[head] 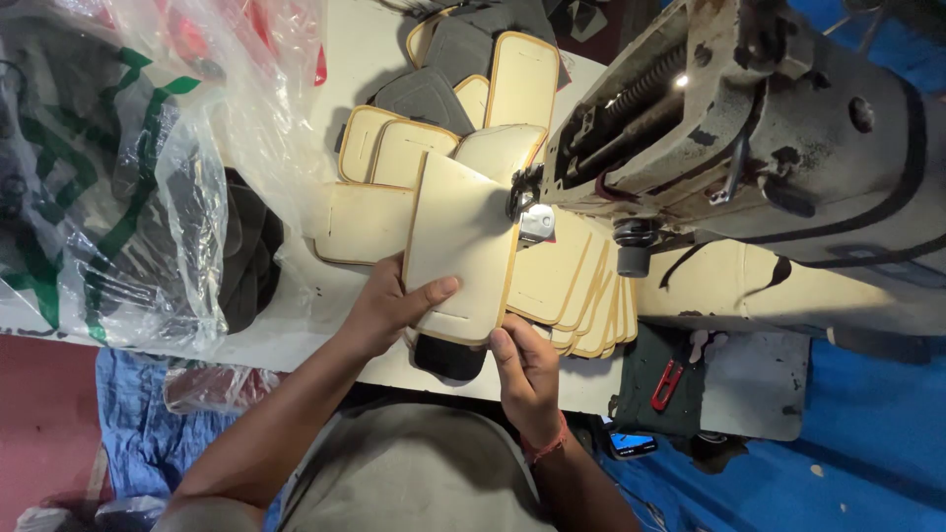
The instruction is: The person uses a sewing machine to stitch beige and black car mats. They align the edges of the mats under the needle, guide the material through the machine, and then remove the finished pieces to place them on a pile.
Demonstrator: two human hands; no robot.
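Left hand [389,305] and right hand [522,369] both pinch the tan panel [458,241] at its near edge; far end under the sewing machine [729,118]. Looks thin, light, floppy; best held by the edges.

Both arms reach forward, bent a little. The left hand [389,305] is curled with its thumb stretched out. The right hand [524,369] pinches with bent fingers.

arms: bare, no sleeves | right wrist: reddish thread band [545,448] | torso: grey-olive top [414,473]
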